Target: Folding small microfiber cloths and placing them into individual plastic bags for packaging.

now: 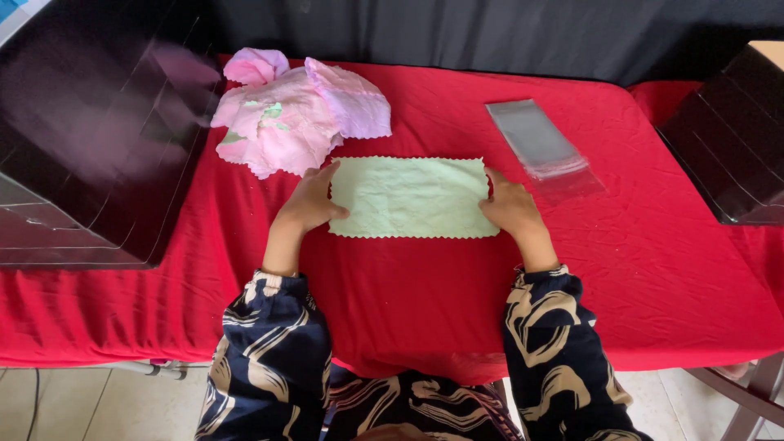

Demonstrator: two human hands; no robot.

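Head-camera view, looking down over a table draped in a red cloth (653, 269): a person in dark sleeves patterned with cream swirls works a pale green cloth (412, 198) that lies flat at the middle of the table, a long rectangle with pinked, zigzag edges. The left hand (306, 204) rests on the cloth's left end, fingers stretched forward and the thumb lying across the lower corner, pressing rather than gripping. The right hand (510, 208) sits at the right end, fingers curled loosely at the edge; whether they pinch the fabric or merely lean on it cannot be told. Beyond the left hand, touching the green cloth's upper left corner, lies a crumpled heap of pink cloths (294, 114). To the upper right, just beside the right hand, rests a stack of clear plastic sleeves (539, 143). Dark glossy boxes (90, 139) flank both sides of the table. The work appears to stand at the smoothing or folding stage; another fold would call for a firm pinch at both ends.
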